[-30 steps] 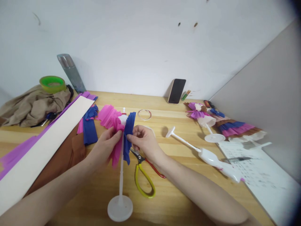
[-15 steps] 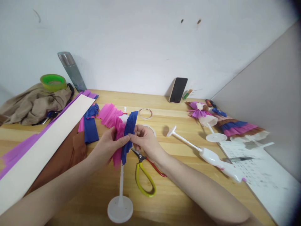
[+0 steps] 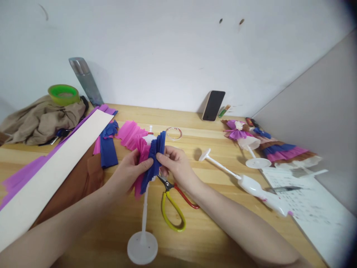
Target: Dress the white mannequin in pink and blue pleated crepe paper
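Note:
A white stand with a round base [image 3: 142, 248] bears a small white form, largely hidden by paper and fingers. Pleated pink paper [image 3: 143, 149] and a pleated blue strip [image 3: 153, 163] wrap against the form. My left hand [image 3: 135, 167] pinches the pink and blue paper from the left, thumb on the blue. My right hand [image 3: 175, 162] grips the blue strip's right side between thumb and fingers. More pink paper [image 3: 131, 134] fans out behind my left hand. Scissors [image 3: 170, 201] with one yellow and one red handle lie just below my right hand.
A second white stand [image 3: 220, 163] lies on its side at right. Behind it are a paper-dressed figure [image 3: 237, 130] and a written sheet [image 3: 306, 208]. A phone [image 3: 214, 106] leans on the wall. Long paper strips [image 3: 64, 167], cloth [image 3: 41, 119], tape [image 3: 64, 94] and a bottle [image 3: 86, 82] are left.
My right thumb has shifted right and up along the blue strip, away from my left thumb. The blue pleats look more spread and sit slightly further left at the bottom.

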{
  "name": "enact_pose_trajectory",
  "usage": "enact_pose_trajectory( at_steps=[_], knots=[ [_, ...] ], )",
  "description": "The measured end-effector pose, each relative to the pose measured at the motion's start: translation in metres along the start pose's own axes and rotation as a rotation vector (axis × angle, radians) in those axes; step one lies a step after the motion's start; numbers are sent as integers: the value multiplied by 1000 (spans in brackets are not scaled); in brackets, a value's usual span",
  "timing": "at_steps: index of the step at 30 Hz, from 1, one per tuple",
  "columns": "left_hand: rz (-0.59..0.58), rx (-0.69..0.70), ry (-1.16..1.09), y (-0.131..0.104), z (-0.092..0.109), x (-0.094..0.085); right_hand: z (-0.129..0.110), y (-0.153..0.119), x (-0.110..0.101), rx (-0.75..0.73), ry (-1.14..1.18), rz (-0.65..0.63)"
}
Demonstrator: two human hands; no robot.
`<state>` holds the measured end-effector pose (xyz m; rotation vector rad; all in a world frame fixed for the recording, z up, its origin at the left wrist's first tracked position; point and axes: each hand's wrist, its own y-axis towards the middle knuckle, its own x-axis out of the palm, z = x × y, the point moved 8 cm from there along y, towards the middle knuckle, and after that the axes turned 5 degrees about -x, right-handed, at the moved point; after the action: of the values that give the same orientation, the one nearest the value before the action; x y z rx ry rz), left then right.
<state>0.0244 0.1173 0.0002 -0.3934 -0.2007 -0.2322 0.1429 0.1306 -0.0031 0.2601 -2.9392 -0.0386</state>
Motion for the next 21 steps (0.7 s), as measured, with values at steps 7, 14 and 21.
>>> enact_pose_trajectory(
  at_steps=[7, 14, 21],
  knots=[
    [5, -4, 54, -3, 1, 1, 1, -1, 3, 0, -38, -10],
    [46, -13, 55, -2, 1, -2, 1, -3, 4, -9, -37, -16],
    [59, 26, 35, -8, 11, 0, -10, -7, 2, -38, -80, -13]
  ],
)
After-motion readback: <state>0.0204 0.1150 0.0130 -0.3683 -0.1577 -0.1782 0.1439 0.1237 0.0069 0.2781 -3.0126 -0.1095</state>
